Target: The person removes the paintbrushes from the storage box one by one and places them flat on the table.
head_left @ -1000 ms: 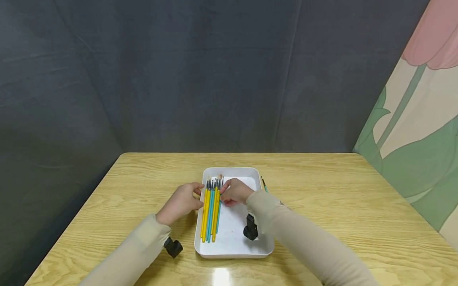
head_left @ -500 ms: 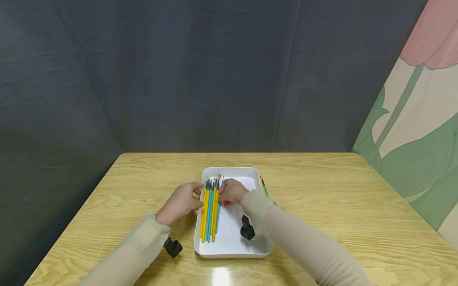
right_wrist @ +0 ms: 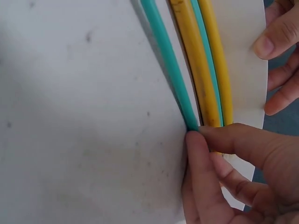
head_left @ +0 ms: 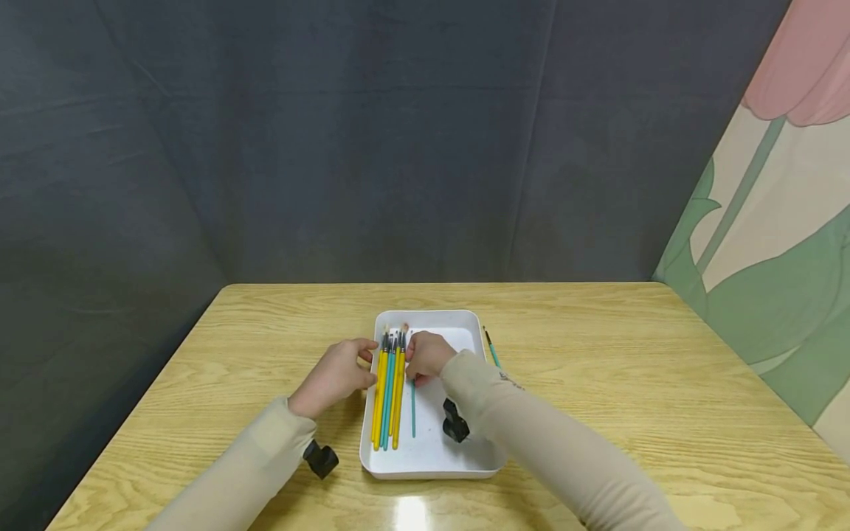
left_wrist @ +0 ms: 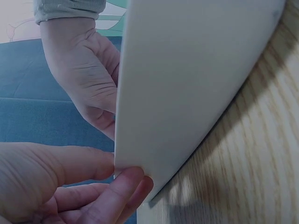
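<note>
We pinch the white tray (head_left: 443, 459) by its side with our left hand (head_left: 337, 375), likely so it won't slide. Inside it, our right hand (head_left: 428, 357) pinches a thin green brush (head_left: 413, 414), maybe to set it apart from the other brushes (head_left: 387, 394).

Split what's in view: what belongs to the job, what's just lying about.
Job:
white rectangular tray
thin teal paintbrush in the right hand
row of yellow and teal paintbrushes

Lying about:
loose teal paintbrush outside the tray, possibly involved
dark cloth backdrop
flower-patterned panel
</note>
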The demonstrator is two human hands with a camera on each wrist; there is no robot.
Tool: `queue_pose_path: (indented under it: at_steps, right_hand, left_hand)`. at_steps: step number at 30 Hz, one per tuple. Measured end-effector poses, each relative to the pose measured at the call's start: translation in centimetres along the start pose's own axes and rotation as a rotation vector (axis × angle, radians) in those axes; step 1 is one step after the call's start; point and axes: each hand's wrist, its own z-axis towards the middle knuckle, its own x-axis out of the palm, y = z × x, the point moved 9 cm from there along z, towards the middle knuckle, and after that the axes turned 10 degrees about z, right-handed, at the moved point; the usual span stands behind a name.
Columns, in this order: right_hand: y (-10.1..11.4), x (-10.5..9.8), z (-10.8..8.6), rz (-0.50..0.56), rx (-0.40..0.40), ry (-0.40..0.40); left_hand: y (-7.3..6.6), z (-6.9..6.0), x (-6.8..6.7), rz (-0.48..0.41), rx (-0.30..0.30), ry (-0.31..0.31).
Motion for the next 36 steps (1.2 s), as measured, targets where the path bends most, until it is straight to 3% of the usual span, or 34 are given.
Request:
queue_pose_path:
  at_steps: [12, 27, 36]
  right_hand:
    - [0.2, -0.9, -1.2, 0.082, 0.002, 0.027]
    - [-0.9, -1.2, -0.9, 0.280, 0.043, 0.083]
    - [0.1, -3.3, -2.0, 0.374, 0.025, 0.121]
  left_hand:
    - [0.0, 0.0, 0.0, -0.006, 0.001, -0.004]
    - [0.0, -0.2, -0.1, -0.008, -0.007, -0.002]
    - [-0.1, -0.2, -0.1, -0.025, 0.001, -0.015]
